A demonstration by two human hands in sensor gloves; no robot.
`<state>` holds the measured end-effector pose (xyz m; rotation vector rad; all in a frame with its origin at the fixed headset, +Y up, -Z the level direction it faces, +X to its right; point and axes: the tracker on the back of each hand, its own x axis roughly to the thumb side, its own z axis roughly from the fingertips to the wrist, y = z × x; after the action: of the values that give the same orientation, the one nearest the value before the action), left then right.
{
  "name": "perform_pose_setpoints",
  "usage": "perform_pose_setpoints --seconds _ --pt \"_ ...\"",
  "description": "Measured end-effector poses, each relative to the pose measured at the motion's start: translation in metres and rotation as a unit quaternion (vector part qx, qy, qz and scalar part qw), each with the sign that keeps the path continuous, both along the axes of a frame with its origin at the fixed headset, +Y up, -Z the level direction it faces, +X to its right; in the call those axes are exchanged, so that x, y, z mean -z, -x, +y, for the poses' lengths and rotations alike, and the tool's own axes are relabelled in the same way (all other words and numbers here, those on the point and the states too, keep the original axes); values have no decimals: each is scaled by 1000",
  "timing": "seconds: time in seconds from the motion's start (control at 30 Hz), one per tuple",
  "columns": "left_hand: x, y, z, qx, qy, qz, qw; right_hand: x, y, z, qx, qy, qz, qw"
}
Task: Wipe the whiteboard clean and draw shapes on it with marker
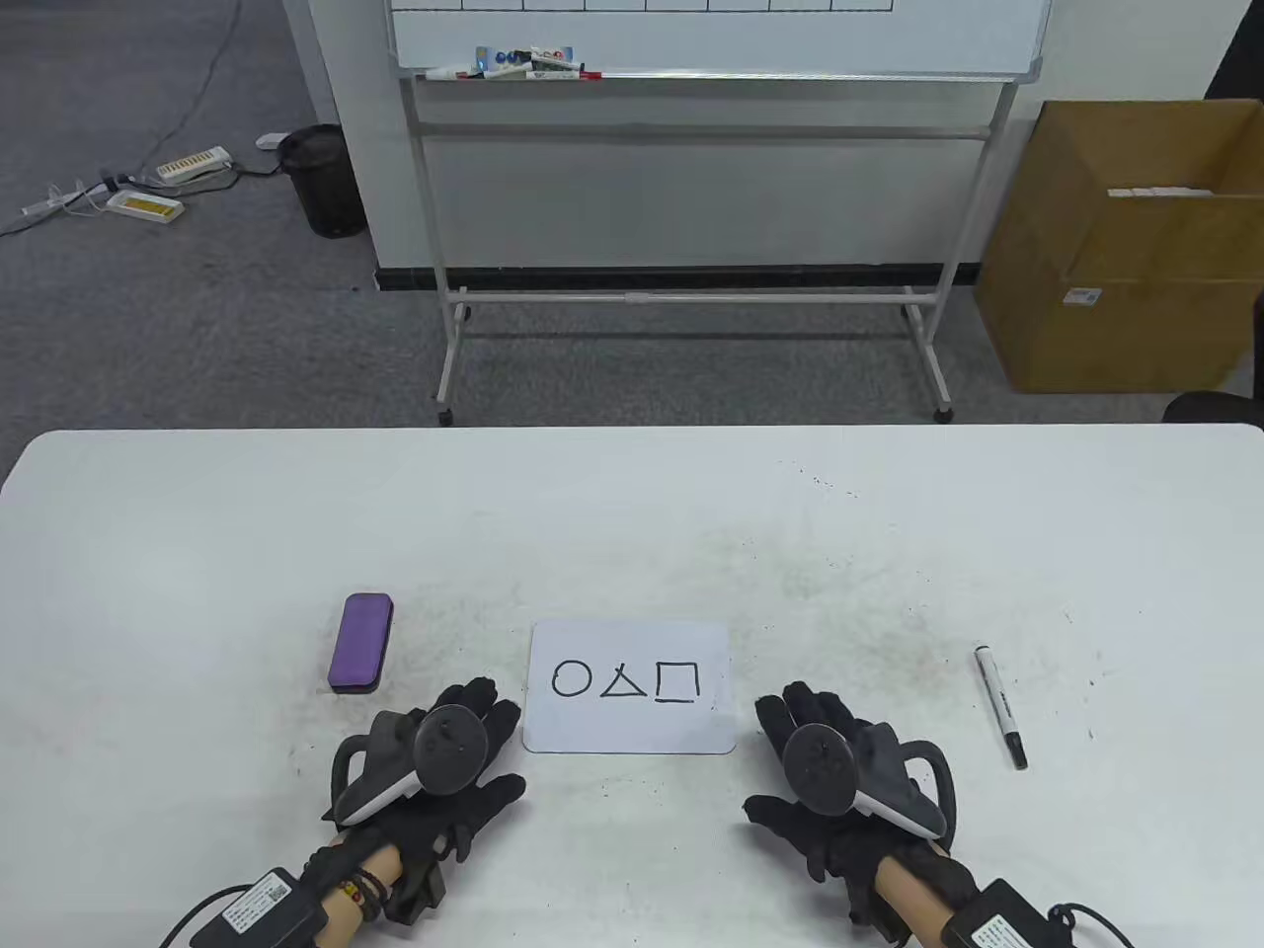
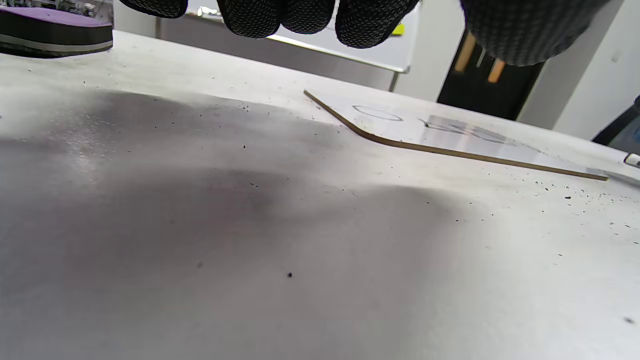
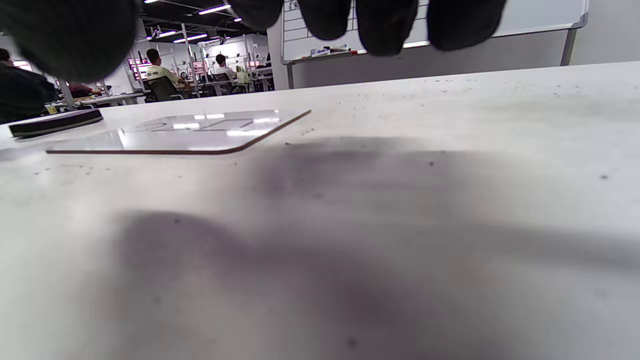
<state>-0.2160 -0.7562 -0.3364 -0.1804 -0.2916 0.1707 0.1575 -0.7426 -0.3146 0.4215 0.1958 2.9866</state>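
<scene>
Whiteboard (image 1: pixel 630 687) flat between hands, both empty; marker (image 1: pixel 1000 705) right, eraser (image 1: pixel 360 641) left.

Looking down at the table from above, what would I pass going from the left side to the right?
Purple eraser → left hand → small whiteboard with a circle, triangle and square → right hand → black marker.

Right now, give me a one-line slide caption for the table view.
Both gloved hands, left hand and right hand, flank a small whiteboard bearing three shapes; eraser left, marker right.
</scene>
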Motion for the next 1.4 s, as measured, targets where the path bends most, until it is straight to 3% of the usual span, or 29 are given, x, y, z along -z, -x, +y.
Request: perform_pose_setpoints --seconds 0.43,0.87,1.07,1.33,1.4 --pt "1 1 -1 5 6 10 1000 0 -1 4 -6 -13 1 1000" --pt "19 25 9 7 -5 75 997 -1 2 3 -19 -16 9 1000" --pt "45 51 21 15 -27 150 988 -3 1 9 -7 -29 6 1000" --pt "83 85 32 59 -54 280 957 -5 1 15 -5 -41 8 999" --pt "90 89 31 59 -38 299 952 -6 0 17 -2 -45 7 999"
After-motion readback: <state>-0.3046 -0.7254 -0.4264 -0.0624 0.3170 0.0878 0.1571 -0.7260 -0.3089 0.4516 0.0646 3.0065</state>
